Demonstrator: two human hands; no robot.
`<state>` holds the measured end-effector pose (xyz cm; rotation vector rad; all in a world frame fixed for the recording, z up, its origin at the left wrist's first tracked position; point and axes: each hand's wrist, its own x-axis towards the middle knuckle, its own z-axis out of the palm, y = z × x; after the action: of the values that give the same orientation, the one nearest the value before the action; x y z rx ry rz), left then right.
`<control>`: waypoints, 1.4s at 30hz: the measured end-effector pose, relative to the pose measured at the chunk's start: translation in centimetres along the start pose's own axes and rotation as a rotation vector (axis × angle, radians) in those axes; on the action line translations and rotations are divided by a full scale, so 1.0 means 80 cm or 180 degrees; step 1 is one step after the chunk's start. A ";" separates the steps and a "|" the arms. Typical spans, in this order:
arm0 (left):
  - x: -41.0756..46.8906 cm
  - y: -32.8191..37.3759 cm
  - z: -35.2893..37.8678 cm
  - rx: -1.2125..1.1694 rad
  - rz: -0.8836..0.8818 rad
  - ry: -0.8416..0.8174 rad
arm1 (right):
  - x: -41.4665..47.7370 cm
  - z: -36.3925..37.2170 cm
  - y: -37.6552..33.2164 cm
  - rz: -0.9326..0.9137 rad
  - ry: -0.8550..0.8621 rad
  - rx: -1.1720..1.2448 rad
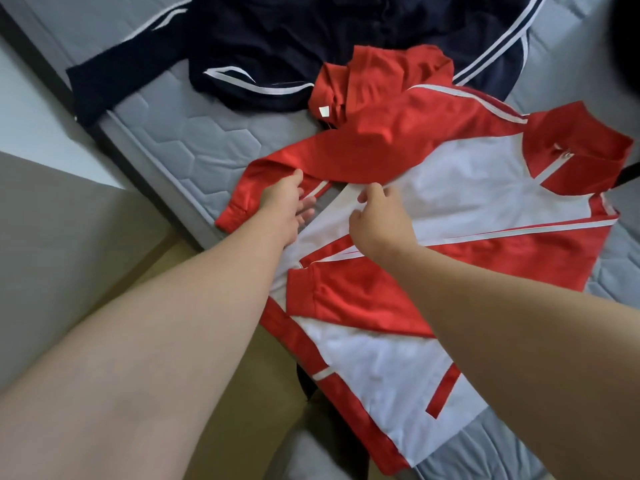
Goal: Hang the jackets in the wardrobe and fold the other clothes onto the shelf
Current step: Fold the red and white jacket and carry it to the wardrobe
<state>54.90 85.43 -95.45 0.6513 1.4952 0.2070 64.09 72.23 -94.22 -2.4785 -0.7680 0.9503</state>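
"What was over on the left?"

"Floor, then the edge of a grey quilted mattress (166, 147). A navy garment (277, 46) with white stripes lay spread across its far end, one part drooping over the side."

"And the hands?"

"The left hand (284, 199) gripped a red sleeve (346, 157) close to the cuff, thumb on top and fingers underneath. Just beside it, the right hand (381, 220) pinched a white edge of cloth where that sleeve crossed the jacket's front. The two hands were near each other but not touching."

"Where was the jacket itself?"

"The red and white jacket (467, 188) lay front up on the mattress. Its hem seemed to reach past the near edge, and its collar (581, 140) pointed right. The other sleeve (363, 292) was folded across the front. Behind the jacket a crumpled red garment (374, 84) sat against the navy one."
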 end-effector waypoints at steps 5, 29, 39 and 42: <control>0.013 0.036 0.021 -0.0858 -0.0140 -0.0415 | -0.007 0.005 0.007 0.0600 -0.0225 0.0225; -0.112 -0.144 0.078 0.6618 0.3789 -0.1846 | -0.132 -0.075 0.234 0.3228 0.0582 0.3375; -0.128 -0.190 0.067 0.6695 0.2830 -0.1194 | -0.150 -0.079 0.254 0.2976 0.0273 0.3882; -0.141 -0.201 0.089 0.5908 0.2590 -0.0487 | -0.150 -0.078 0.257 0.2663 0.0142 0.3255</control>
<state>56.47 64.61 -94.55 2.6340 0.8074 -0.7363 68.25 47.96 -94.53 -1.7853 0.7226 1.1198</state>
